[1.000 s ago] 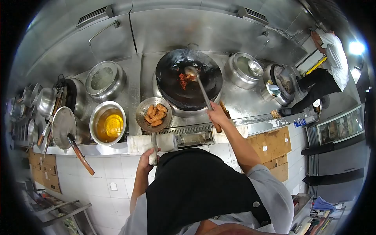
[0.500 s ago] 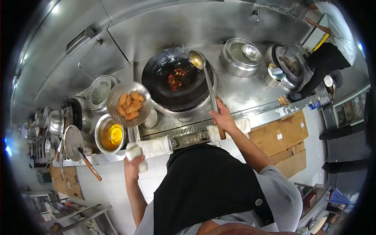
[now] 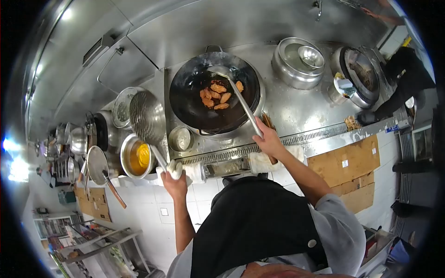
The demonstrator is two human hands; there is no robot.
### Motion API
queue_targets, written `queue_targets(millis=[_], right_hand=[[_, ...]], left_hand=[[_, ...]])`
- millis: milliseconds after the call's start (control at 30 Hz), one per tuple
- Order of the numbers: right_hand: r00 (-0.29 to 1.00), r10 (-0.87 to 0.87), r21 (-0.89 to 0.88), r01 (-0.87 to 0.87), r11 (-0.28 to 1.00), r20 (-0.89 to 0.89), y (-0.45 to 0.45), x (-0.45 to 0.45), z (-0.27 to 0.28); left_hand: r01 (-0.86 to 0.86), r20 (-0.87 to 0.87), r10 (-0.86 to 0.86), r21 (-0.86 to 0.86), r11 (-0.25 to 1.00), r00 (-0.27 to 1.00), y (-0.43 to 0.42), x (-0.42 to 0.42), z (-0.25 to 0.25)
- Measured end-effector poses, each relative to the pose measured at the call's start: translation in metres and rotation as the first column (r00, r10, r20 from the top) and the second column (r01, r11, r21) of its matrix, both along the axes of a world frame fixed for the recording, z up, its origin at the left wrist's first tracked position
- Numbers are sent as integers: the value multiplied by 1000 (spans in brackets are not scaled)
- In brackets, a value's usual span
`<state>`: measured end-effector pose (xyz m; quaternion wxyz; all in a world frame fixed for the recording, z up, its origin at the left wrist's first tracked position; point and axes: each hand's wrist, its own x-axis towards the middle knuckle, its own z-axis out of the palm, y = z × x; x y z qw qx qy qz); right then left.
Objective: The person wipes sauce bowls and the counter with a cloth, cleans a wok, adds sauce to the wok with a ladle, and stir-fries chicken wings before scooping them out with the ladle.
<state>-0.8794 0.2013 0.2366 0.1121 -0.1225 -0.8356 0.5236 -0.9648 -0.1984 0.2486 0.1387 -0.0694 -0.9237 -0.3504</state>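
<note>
My left hand (image 3: 174,181) is wrapped with a white cloth (image 3: 174,169) round the handle of a perforated strainer (image 3: 147,116). No food shows on the strainer, which is tilted beside the wok's left side. My right hand (image 3: 269,141) grips the long handle of a metal ladle (image 3: 243,103), whose bowl is inside the black wok (image 3: 185,99). Several browned pieces (image 3: 225,97) lie in the wok among small dark red bits.
A pot of yellow oil (image 3: 126,156) stands left of my left hand. A small bowl (image 3: 181,139) sits before the wok. At right are a large steel pot (image 3: 296,76), a lidded round vessel (image 3: 359,74) and a person in dark trousers (image 3: 408,83).
The browned pieces have gone from the strainer into the wok. The strainer has tipped over. The ladle first lifted to the wok's right rim, then came back inside it.
</note>
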Motion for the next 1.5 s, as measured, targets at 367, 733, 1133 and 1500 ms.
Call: queue_targets(millis=[367, 733, 1133, 1500], right_hand=[[969, 52, 126, -84, 988, 241, 0, -29, 3], [970, -220, 416, 245, 876, -107, -45, 28, -69], [957, -98, 257, 26, 966, 274, -87, 109, -19], [979, -103, 397, 25, 917, 178, -59, -19, 3]], left_hand=[[-359, 676, -237, 616, 701, 698, -82, 10, -97], [-386, 527, -663, 848, 364, 532, 52, -82, -99], [-551, 689, -550, 717, 426, 472, 160, -114, -89], [-441, 482, -614, 867, 232, 625, 105, -88, -95]])
